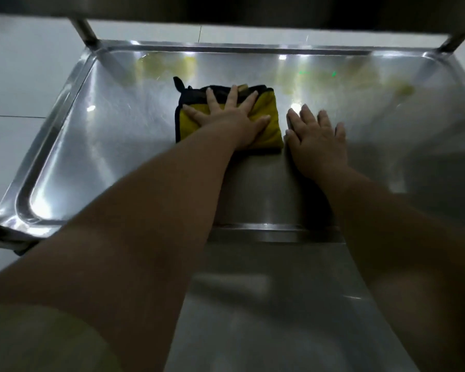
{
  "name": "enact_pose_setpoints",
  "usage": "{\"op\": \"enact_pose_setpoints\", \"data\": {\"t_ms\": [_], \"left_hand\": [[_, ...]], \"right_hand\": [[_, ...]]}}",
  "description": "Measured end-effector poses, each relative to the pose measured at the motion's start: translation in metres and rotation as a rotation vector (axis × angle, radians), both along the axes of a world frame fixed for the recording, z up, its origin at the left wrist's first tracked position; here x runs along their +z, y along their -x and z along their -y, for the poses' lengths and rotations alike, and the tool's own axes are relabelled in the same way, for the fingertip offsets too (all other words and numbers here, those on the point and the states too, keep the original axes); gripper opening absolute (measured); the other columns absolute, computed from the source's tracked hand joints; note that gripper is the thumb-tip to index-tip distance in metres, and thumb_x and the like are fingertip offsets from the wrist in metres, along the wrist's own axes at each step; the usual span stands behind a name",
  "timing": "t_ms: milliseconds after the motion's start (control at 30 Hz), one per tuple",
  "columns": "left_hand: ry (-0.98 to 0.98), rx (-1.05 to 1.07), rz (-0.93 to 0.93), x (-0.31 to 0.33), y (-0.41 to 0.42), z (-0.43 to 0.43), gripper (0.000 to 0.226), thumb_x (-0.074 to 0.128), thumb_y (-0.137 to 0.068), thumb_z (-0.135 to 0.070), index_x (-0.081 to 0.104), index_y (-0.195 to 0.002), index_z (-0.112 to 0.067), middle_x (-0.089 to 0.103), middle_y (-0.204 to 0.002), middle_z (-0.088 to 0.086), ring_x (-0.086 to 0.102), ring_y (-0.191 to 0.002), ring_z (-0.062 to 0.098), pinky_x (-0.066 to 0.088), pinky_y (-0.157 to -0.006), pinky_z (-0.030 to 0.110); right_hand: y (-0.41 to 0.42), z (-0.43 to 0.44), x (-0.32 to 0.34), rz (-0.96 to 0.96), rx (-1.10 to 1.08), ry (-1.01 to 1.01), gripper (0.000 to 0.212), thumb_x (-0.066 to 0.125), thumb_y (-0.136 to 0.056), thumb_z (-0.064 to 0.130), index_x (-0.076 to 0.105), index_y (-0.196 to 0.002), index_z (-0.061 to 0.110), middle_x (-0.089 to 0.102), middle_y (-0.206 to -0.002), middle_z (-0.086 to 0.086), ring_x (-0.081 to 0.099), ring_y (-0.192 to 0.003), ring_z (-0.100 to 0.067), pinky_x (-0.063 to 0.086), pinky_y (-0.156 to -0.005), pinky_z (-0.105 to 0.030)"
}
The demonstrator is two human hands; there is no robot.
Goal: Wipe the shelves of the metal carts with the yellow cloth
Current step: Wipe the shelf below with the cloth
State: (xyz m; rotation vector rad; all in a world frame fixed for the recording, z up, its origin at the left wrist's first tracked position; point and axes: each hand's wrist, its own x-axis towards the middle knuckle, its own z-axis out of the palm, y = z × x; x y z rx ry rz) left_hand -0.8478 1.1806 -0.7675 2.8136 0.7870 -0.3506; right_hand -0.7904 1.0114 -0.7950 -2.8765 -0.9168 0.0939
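Pale glossy floor tiles (24, 76) beneath and around a stainless-steel cart (46, 146), all dimly lit. On the cart's shelf (105, 162), near the middle and closer to the far edge than to the near one: the yellow cloth (270, 116), folded into a thick, roughly square pad, plush and napped, bound in dark trim, with a small dark hanging loop (178, 83) sticking out at its far-left corner. Flat on top of it, the left hand (231, 116), palm down, fingers straight and fanned apart, pressing the pad onto the metal, gripping nothing. Just beside the cloth's right edge, the right hand (317, 138), likewise palm down on bare steel, fingers straight and slightly spread, holding nothing. Both forearms bare, reaching in over the near rim (274, 232). Shelf itself a shallow tray: brushed, scuffed sheet metal with a raised lip and rounded corners, streaked with bright glare. Faint yellowish blotches (167, 67) along the far edge, smears or reflections, hard to tell. Round metal posts (87, 33) at the far corners, rising to a higher shelf (226, 6) blurred across the top of the view.
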Motion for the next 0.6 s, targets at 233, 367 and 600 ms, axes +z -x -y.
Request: {"op": "enact_pose_setpoints", "data": {"t_ms": [233, 367, 600], "left_hand": [[-0.048, -0.029, 0.09, -0.006, 0.057, 0.022, 0.07, 0.014, -0.088, -0.08, -0.004, -0.15, -0.054, -0.01, -0.165, -0.01, -0.015, -0.149, 0.036, -0.009, -0.103, 0.079], [-0.054, -0.066, 0.052, -0.006, 0.124, 0.085, 0.069, 0.008, -0.089, -0.077, -0.015, -0.149, -0.053, -0.023, -0.162, -0.009, -0.026, -0.146, 0.037, -0.015, -0.103, 0.077], [0.104, 0.103, 0.306, 0.019, 0.125, 0.065, 0.051, 0.031, -0.104, -0.045, 0.018, -0.153, -0.045, 0.011, -0.165, -0.007, 0.0, -0.151, 0.031, -0.006, -0.112, 0.069]], "right_hand": [[-0.003, 0.001, 0.002, -0.024, -0.001, -0.05, 0.053, 0.026, -0.104, 0.043, 0.019, -0.155, 0.035, 0.012, -0.164, 0.004, 0.006, -0.151, -0.026, 0.006, -0.117, -0.056], [-0.003, -0.001, 0.006, -0.058, 0.0, -0.044, 0.052, 0.027, -0.103, 0.042, 0.021, -0.155, 0.035, 0.012, -0.164, 0.005, 0.006, -0.151, -0.026, 0.005, -0.117, -0.057], [0.051, -0.012, 0.044, -0.111, -0.012, -0.194, 0.049, 0.034, -0.104, 0.036, 0.03, -0.152, 0.026, 0.022, -0.162, -0.005, 0.015, -0.149, -0.026, 0.009, -0.118, -0.051]]}}
